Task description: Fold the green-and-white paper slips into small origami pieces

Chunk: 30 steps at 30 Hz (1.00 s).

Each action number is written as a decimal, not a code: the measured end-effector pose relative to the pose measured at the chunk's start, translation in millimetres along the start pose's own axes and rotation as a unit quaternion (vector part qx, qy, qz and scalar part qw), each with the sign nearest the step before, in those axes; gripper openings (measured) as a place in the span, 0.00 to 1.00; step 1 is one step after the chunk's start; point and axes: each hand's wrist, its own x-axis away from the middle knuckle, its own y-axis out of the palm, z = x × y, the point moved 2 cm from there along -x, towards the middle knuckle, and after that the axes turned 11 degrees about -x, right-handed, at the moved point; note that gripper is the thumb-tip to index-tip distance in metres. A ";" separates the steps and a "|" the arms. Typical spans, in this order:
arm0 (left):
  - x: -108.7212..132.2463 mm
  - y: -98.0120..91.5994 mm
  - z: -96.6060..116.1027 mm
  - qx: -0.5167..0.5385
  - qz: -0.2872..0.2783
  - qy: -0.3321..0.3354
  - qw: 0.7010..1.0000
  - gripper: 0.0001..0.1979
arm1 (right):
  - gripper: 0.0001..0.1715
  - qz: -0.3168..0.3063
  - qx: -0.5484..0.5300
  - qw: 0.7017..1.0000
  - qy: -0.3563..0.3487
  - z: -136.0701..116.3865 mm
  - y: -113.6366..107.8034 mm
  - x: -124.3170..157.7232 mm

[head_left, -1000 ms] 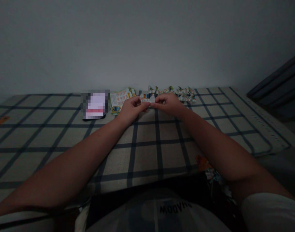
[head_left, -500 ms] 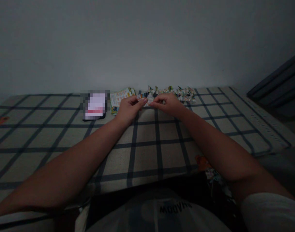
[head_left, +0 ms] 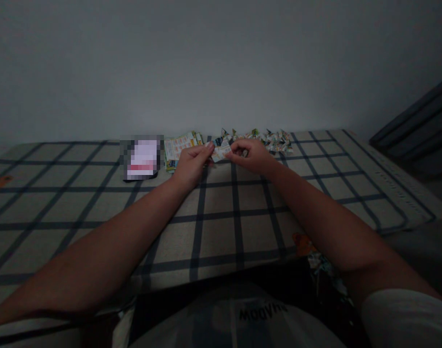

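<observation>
Both my hands meet at the far middle of a checked cloth [head_left: 221,217]. My left hand [head_left: 192,163] and my right hand [head_left: 250,154] each pinch one end of a small printed paper piece [head_left: 221,147], held just above the cloth. Right behind my right hand lies a row of several small folded paper shapes [head_left: 271,138]. A stack of flat printed sheets [head_left: 180,146] lies beside my left hand, to its left.
A phone-like object with a blurred bright screen [head_left: 143,158] lies left of the sheets. A plain wall rises just behind the cloth's far edge. A dark slanted panel [head_left: 416,130] stands at the right. The scene is dim.
The paper piece has been turned and tilted between my fingers; my left hand's fingers have stretched out a little along it. Both arms stay in place.
</observation>
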 end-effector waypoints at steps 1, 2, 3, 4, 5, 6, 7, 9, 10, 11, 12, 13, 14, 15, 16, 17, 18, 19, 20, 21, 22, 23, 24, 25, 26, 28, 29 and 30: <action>0.5 -0.2 2.8 -0.011 0.002 0.003 1.000 0.23 | 0.17 0.001 0.001 1.000 -0.001 0.5 -0.4 -0.2; 0.8 -0.2 5.7 -0.030 0.000 0.009 1.000 0.23 | 0.17 0.003 0.003 1.000 -0.003 1.0 -1.0 -0.4; 0.9 -0.2 8.4 -0.051 -0.001 0.019 0.999 0.21 | 0.17 0.007 0.005 1.000 -0.006 1.7 -1.5 -0.7; 0.8 -0.3 10.7 -0.066 0.001 0.033 0.997 0.20 | 0.17 0.014 0.008 1.000 -0.010 2.5 -2.1 -1.0; 0.4 -0.4 12.5 -0.076 0.004 0.050 0.996 0.18 | 0.17 0.021 0.010 1.000 -0.014 3.3 -2.6 -1.2; -0.2 -0.6 13.4 -0.082 0.006 0.063 0.995 0.16 | 0.18 0.027 0.012 0.999 -0.019 4.2 -2.9 -1.4; -0.9 -0.8 13.6 -0.084 0.009 0.073 0.994 0.15 | 0.18 0.031 0.010 0.999 -0.023 5.2 -2.9 -1.5; -2.4 -1.2 12.4 -0.086 0.013 0.081 0.993 0.12 | 0.19 0.036 -0.004 0.999 -0.029 7.1 -2.5 -1.5; -3.2 -1.2 11.1 -0.086 0.014 0.080 0.993 0.11 | 0.20 0.038 -0.013 0.999 -0.030 8.0 -2.2 -1.2; -3.8 -1.0 9.7 -0.086 0.015 0.077 0.993 0.10 | 0.20 0.039 -0.023 0.999 -0.026 8.9 -1.9 -0.9; -4.3 -0.5 7.9 -0.083 0.015 0.069 0.994 0.10 | 0.20 0.038 -0.033 0.999 -0.021 9.8 -1.7 -0.4; -4.7 0.4 5.8 -0.074 0.013 0.055 0.996 0.11 | 0.19 0.037 -0.042 0.998 -0.014 10.5 -1.6 0.1; -5.0 1.6 3.7 -0.057 0.011 0.035 0.998 0.14 | 0.19 0.035 -0.047 0.998 -0.009 10.9 -1.7 0.6; -5.1 3.2 1.7 -0.034 0.007 0.010 0.999 0.20 | 0.18 0.036 -0.049 0.998 -0.008 10.9 -2.2 1.1; -5.0 4.9 0.3 -0.006 -0.003 -0.016 1.000 0.25 | 0.17 0.038 -0.046 0.998 -0.012 10.5 -2.9 1.5; -4.8 6.7 -0.4 0.025 -0.016 -0.041 0.999 0.30 | 0.16 0.041 -0.037 0.998 -0.019 9.7 -3.7 1.7; -4.5 8.2 0.0 0.054 -0.034 -0.064 0.996 0.33 | 0.15 0.043 -0.021 0.998 -0.027 8.6 -4.5 1.8; -4.1 9.4 1.3 0.081 -0.054 -0.085 0.992 0.35 | 0.15 0.044 -0.002 0.998 -0.034 7.4 -5.3 1.7; -3.7 9.7 3.4 0.108 -0.068 -0.102 0.987 0.35 | 0.14 0.043 0.017 0.998 -0.039 6.1 -5.9 1.5; -3.4 9.1 6.0 0.135 -0.072 -0.114 0.982 0.34 | 0.14 0.041 0.034 0.998 -0.041 5.0 -6.3 1.3; -3.3 8.3 8.4 0.161 -0.077 -0.127 0.976 0.32 | 0.14 0.038 0.047 0.997 -0.042 4.0 -6.6 1.1; -3.3 7.3 10.5 0.182 -0.080 -0.136 0.971 0.30 | 0.14 0.035 0.056 0.997 -0.043 3.4 -6.7 0.9; -3.6 6.4 11.7 0.201 -0.078 -0.141 0.966 0.27 | 0.14 0.031 0.063 0.997 -0.046 3.1 -6.7 0.8; -4.0 5.7 12.0 0.212 -0.072 -0.143 0.964 0.26 | 0.14 0.026 0.067 0.996 -0.051 3.1 -6.5 0.7; -4.6 5.4 11.3 0.213 -0.062 -0.139 0.965 0.25 | 0.13 0.021 0.069 0.996 -0.058 3.5 -6.3 0.6; -5.7 6.0 7.7 0.187 -0.039 -0.122 0.974 0.25 | 0.13 0.011 0.069 0.995 -0.075 4.9 -5.6 0.4; -6.2 6.8 5.6 0.161 -0.031 -0.105 0.981 0.26 | 0.12 0.005 0.068 0.994 -0.081 5.8 -5.2 0.2; -6.5 7.9 3.3 0.143 -0.028 -0.094 0.985 0.28 | 0.12 -0.001 0.066 0.994 -0.085 6.7 -4.7 0.0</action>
